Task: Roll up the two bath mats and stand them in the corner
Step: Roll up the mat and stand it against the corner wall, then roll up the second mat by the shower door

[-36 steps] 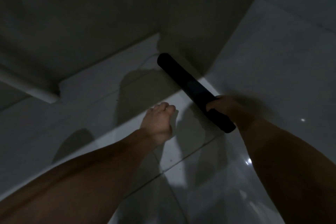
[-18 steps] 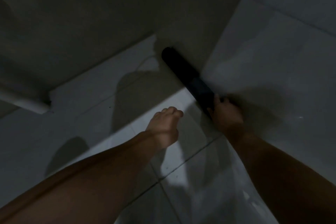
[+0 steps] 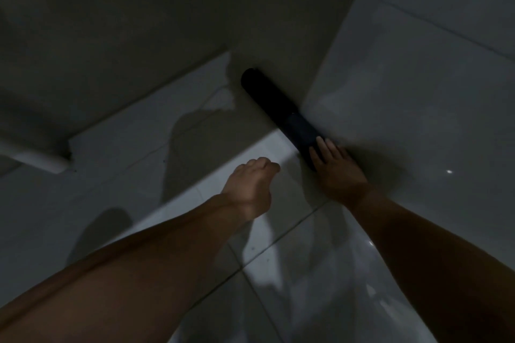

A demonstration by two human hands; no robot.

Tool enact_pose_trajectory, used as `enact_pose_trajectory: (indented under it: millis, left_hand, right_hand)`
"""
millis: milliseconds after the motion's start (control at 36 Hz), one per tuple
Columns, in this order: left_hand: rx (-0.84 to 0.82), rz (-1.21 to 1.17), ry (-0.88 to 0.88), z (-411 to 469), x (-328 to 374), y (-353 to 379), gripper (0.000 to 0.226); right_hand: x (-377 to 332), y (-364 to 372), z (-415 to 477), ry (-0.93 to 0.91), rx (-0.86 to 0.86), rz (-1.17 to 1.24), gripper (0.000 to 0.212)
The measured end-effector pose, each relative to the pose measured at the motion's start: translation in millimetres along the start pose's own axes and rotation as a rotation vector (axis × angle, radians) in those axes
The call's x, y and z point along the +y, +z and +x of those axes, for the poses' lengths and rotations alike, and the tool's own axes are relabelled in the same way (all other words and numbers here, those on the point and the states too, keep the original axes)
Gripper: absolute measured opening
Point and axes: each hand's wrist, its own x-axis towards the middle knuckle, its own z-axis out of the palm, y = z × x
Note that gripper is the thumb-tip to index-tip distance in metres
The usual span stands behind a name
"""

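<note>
- One rolled bath mat (image 3: 274,104) is in view, a dark, smooth-looking cylinder standing in the corner where two walls meet; a second mat does not show in this frame.
- Two bare forearms reach in from the bottom edge, one from the lower left and one from the lower right.
- The right hand (image 3: 338,172) lies with fingers (image 3: 323,147) stretched out flat against the near end of the roll, palm on it, not wrapped around it.
- The left hand (image 3: 250,189) hangs apart from the mat, to its left, with the fingers curled loosely inward and nothing in them.
- The far end of the roll, a round dark disc, sits tight in the corner; its long side runs along the seam between the grey wall (image 3: 139,22) and the pale tiled wall (image 3: 418,92).
- The tiled floor (image 3: 125,161) left of the roll is open, with only shadows of the arms lying across it.
- A white ledge (image 3: 41,160) juts in at the left edge, well apart from the mat.
- The tiles are glossy and pale, split by thin dark grout lines, with small bright glints at the right; the grey wall looks matt and plain.
- The light is dim, so the mat's weave cannot be told.
</note>
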Motion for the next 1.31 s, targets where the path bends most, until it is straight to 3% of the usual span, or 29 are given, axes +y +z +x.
enact_pose_trajectory:
  millis: [278,417,611,806,972,1083,1306]
  left_hand:
    - [-0.047,0.092,0.089,-23.7,7.6,-26.0,0.059]
    - [-0.029,0.146,0.165,-33.7,16.4,-39.1,0.054]
    - [-0.049,0.155,0.292,-49.7,34.5,-58.3,0.055]
    - [-0.012,0.245,0.426,-64.7,85.6,-62.3,0.037]
    - [-0.070,0.214,0.713,-97.2,173.8,-54.5,0.032]
    - [-0.048,0.163,0.817,-128.4,235.5,-44.3,0.032]
    - [-0.122,0.225,1.038,-206.6,330.6,13.6,0.031]
  right_hand:
    - [-8.7,-26.7,-39.4,0.098,-0.055,-0.011,0.057]
    - [-18.6,-49.9,-73.6,0.194,-0.121,0.101,0.053]
    - [-29.3,-82.1,-133.0,0.238,-0.026,0.098,0.038]
    - [-43.7,-109.9,-225.8,0.363,0.161,0.132,0.021]
    - [-53.0,-115.9,-351.8,0.642,0.270,0.185,0.019]
    - [-49.6,-106.2,-433.5,0.777,0.254,0.116,0.021]
    - [-59.5,-27.7,-576.1,1.162,0.370,0.223,0.030]
